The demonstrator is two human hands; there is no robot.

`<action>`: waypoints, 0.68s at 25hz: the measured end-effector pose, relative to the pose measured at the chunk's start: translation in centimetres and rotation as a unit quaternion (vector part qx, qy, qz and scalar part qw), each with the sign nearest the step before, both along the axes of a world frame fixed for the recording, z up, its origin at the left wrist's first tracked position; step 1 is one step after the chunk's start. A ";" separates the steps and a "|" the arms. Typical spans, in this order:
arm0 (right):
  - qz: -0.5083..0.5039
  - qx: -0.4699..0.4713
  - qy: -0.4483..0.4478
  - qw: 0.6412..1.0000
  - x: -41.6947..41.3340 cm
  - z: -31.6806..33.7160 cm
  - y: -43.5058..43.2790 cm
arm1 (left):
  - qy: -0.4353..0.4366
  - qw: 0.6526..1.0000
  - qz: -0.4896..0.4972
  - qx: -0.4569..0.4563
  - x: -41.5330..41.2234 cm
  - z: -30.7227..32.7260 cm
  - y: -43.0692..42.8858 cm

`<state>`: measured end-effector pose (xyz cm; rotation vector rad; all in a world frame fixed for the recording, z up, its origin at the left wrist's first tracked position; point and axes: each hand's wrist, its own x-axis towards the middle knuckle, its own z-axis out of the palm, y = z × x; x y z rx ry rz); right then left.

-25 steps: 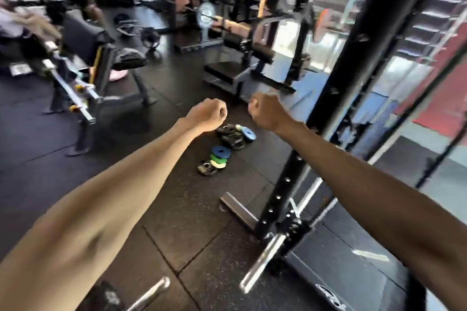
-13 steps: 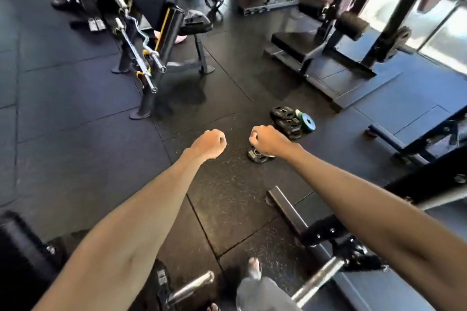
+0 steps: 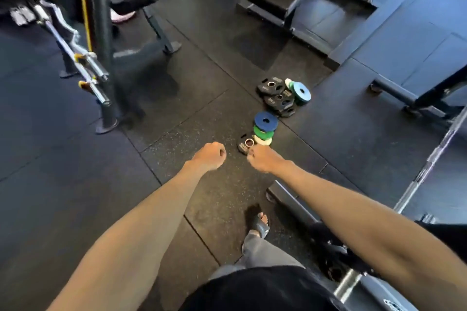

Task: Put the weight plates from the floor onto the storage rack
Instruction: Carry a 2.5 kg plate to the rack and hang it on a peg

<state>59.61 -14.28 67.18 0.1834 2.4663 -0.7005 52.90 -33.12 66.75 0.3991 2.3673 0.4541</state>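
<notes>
a gym: rubber floor [image 3: 75, 197], weight plates [image 3: 276, 94], benches [image 3: 267, 0].

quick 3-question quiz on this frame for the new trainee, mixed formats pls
1. True or false: the left hand and the right hand are both empty fists.
2. Which colour is the plate that shows closest to the right hand in the picture? A black, B red, C yellow.
3. Fill in: in the nearer pile, the ___ plate lies between the blue plate and the white plate.

Key:
1. True.
2. A, the black plate.
3. Green: the green plate.
</notes>
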 end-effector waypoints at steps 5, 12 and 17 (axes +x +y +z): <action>-0.111 -0.025 -0.052 0.992 -5.3 -3.2 5.1 | -0.035 0.998 -0.053 -0.019 -7.9 -2.8 5.8; -0.304 -0.040 -0.100 0.947 -14.6 -11.1 6.7 | -0.083 0.980 -0.168 -0.060 -21.9 -11.4 11.1; -0.439 -0.065 -0.128 0.887 -20.4 -19.7 6.1 | -0.115 0.959 -0.242 -0.088 -30.2 -20.8 13.5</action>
